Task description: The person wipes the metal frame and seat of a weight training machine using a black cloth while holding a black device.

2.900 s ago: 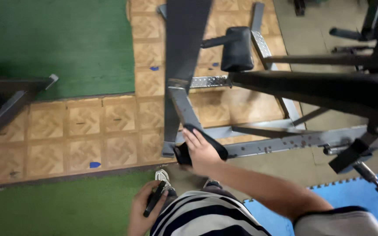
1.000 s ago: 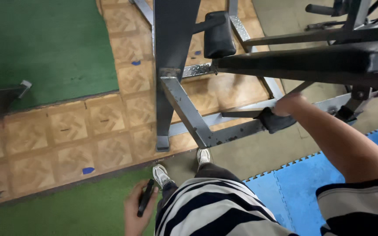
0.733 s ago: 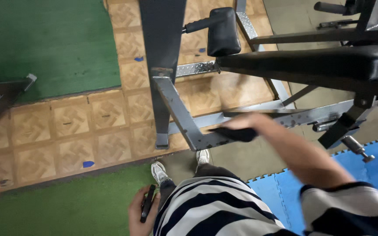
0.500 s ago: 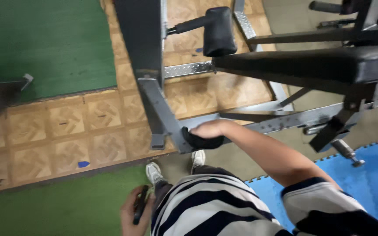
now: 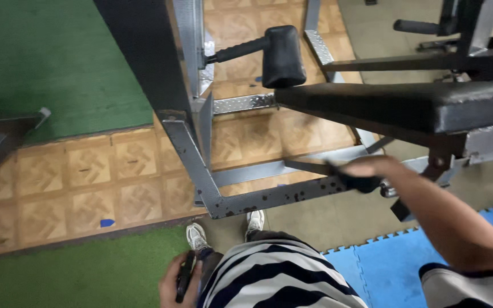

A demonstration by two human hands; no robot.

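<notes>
One black cloth, one gray frame bar

Green turf, wooden floor tiles, blue foam mat.

Striped shirt — dark and white bands — short sleeves, grey-white sneakers.

This is a gym. A grey steel machine frame with chipped paint carries a black padded bench and a black foam roller pad. The floor mixes green turf, wood-pattern tiles and blue interlocking foam mats. More equipment stands behind.
</notes>
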